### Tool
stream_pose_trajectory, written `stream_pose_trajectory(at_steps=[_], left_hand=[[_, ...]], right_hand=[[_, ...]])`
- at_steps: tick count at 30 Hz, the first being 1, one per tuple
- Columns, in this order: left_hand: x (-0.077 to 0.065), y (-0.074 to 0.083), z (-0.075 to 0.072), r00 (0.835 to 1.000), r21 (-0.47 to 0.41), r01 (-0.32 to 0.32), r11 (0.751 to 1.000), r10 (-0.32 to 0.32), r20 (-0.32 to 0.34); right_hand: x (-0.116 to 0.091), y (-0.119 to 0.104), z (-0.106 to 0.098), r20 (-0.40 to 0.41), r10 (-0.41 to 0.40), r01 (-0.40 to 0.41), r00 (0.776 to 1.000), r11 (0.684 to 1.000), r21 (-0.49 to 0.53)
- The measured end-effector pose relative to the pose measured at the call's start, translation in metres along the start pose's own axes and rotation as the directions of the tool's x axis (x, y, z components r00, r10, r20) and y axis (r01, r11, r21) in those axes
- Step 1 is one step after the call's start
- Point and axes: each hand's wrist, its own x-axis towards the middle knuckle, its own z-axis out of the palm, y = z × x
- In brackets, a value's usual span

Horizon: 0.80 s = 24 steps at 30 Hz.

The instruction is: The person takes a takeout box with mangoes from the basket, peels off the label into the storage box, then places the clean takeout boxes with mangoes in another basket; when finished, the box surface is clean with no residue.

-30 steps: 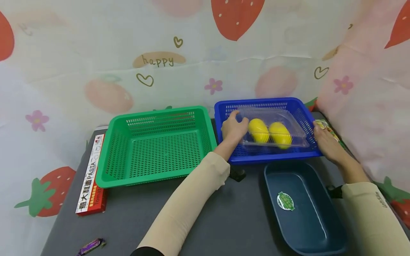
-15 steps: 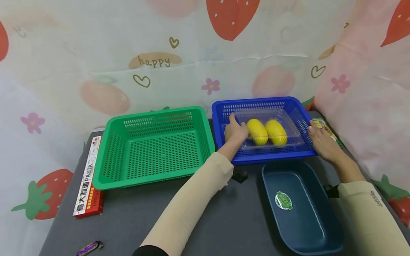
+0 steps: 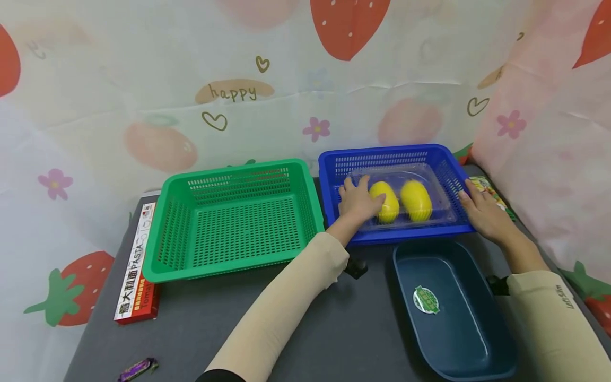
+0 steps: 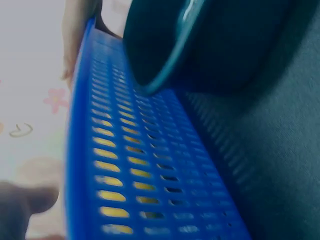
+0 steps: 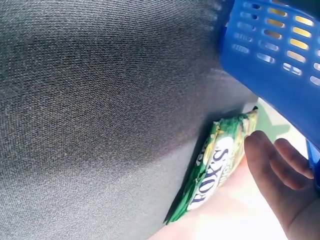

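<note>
In the head view, a clear plastic box (image 3: pixel 435 208) lies inside the blue basket (image 3: pixel 343 155), with two yellow oval fruits (image 3: pixel 416 201) showing in it. My left hand (image 3: pixel 358 202) is over the box's left end. Its fingers are spread, and the thumb overlaps the left fruit. My right hand (image 3: pixel 489 215) rests at the basket's right rim, fingers loosely extended and gripping nothing. In the right wrist view, the fingers (image 5: pixel 265 160) lie beside the outer wall. In the left wrist view, yellow shows through the basket's slots (image 4: pixel 112 196).
A green basket (image 3: pixel 234 265) stands to the left, against a red-and-white pasta box (image 3: pixel 136 265). A dark blue tray (image 3: pixel 453 318) sits in front of the blue basket. A green FOX'S packet (image 5: pixel 212 170) lies right of it. A purple-wrapped sweet (image 3: pixel 137 369) is at front left.
The plastic box has gone down into the blue basket from a raised position. My left hand has let go of its left side and spread its fingers. My right hand stays at the rim.
</note>
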Motion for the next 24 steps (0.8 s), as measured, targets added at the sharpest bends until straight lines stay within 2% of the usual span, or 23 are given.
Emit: stream_pose_trajectory(at_steps=[2, 6, 11, 14, 17, 20, 22, 24], left_hand=[[-0.004, 0.001, 0.000, 0.998, 0.085, -0.044, 0.995, 0.039, 0.055], [-0.009, 0.001, -0.003, 0.993, 0.162, -0.052, 0.985, 0.034, 0.114], [-0.010, -0.002, -0.007, 0.996, 0.181, -0.015, 0.983, -0.002, 0.094], [-0.009, -0.005, -0.009, 0.997, 0.195, -0.023, 0.981, 0.007, 0.081], [-0.009, -0.006, -0.010, 0.994, 0.212, -0.083, 0.974, 0.066, 0.084], [-0.013, -0.009, -0.019, 0.985, 0.212, -0.165, 0.963, 0.150, 0.084], [-0.016, -0.012, -0.029, 0.974, 0.244, -0.226, 0.943, 0.213, 0.075], [-0.019, -0.015, -0.042, 0.960, 0.298, -0.281, 0.912, 0.271, 0.076]], right_hand=[[0.001, 0.000, 0.000, -0.001, -0.006, 0.006, 1.000, 1.000, 0.003], [0.006, -0.002, 0.001, 0.017, -0.009, 0.009, 1.000, 1.000, 0.002], [0.012, -0.003, 0.004, 0.030, -0.013, 0.014, 0.999, 1.000, -0.009], [0.015, -0.002, 0.006, 0.021, -0.030, 0.031, 0.999, 0.999, -0.021], [0.014, 0.002, 0.005, 0.009, -0.038, 0.038, 0.999, 0.999, -0.029], [0.014, 0.006, 0.004, 0.037, -0.033, 0.033, 0.999, 0.999, -0.018], [0.014, 0.009, 0.001, 0.082, -0.022, 0.024, 0.996, 0.999, -0.027], [0.012, 0.009, -0.004, 0.120, 0.002, 0.005, 0.993, 0.998, -0.060]])
